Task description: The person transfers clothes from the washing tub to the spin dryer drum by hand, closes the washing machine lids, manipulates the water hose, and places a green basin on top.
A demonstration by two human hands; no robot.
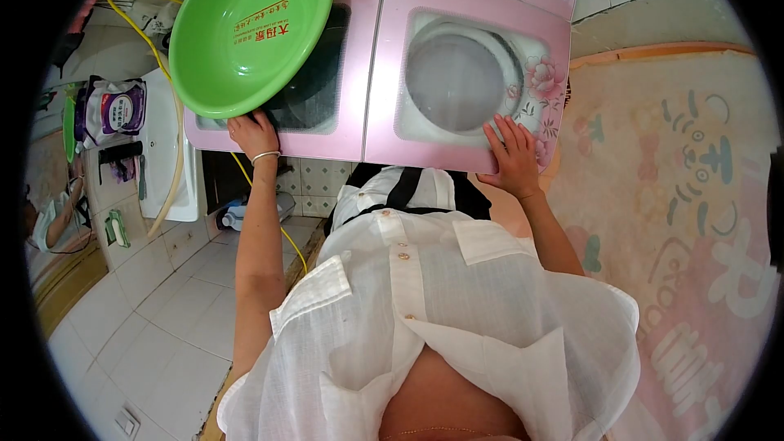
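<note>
A pink twin-tub washing machine stands in front of me in the head view, its two lids side by side. On the left lid sits a large green plastic basin with red lettering inside. My left hand, with a bracelet at the wrist, rests at the machine's front edge. Its fingertips reach the basin's near rim and are partly hidden there. Spread fingers of my right hand lie on the front of the right lid, beside its flower print. That hand holds nothing.
To the left is a white sink with a pack of wipes and a pale hose. A yellow hose runs down near my left arm. At the right, a printed pink sheet stretches alongside the machine.
</note>
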